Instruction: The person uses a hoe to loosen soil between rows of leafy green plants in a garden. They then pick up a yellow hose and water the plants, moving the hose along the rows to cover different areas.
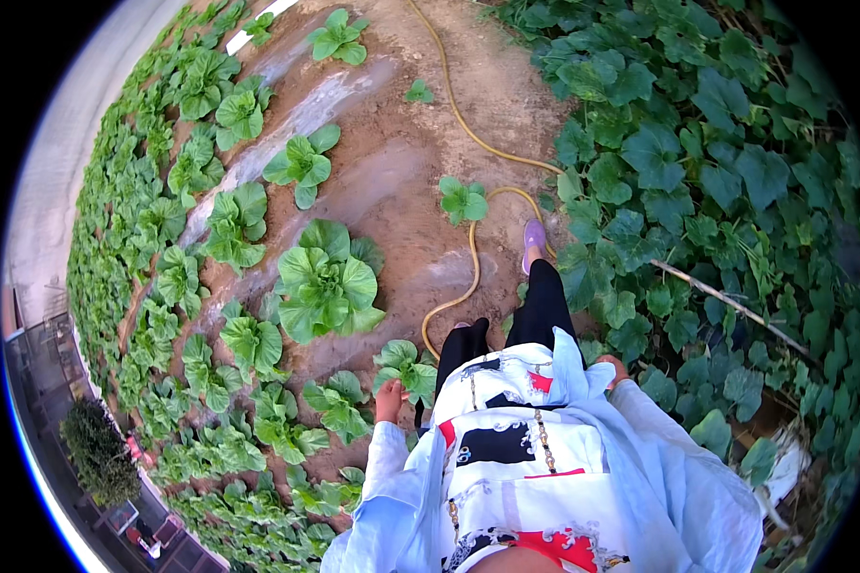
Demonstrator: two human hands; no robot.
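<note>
My left hand [391, 401] hangs at my left side with its fingers curled. It overlaps the leaves of a young leafy cabbage plant [408, 369] in the view; whether it touches them I cannot tell. On the other side, my right hand [614, 369] is beside my hip, partly covered by the tail of my light blue shirt [570, 369], so its grip is unclear. A yellow hose [476, 266] snakes over the soil before me, passing close to my purple shoe [534, 240]. A larger leafy cabbage [327, 283] grows ahead and to the left.
Rows of leafy cabbages [240, 114] fill the left side, with wet soil [315, 104] between some plants. Dense broad-leaved vines [659, 165] spread along the right, crossed by a thin pole [731, 304]. A paved strip [50, 208] borders the far left.
</note>
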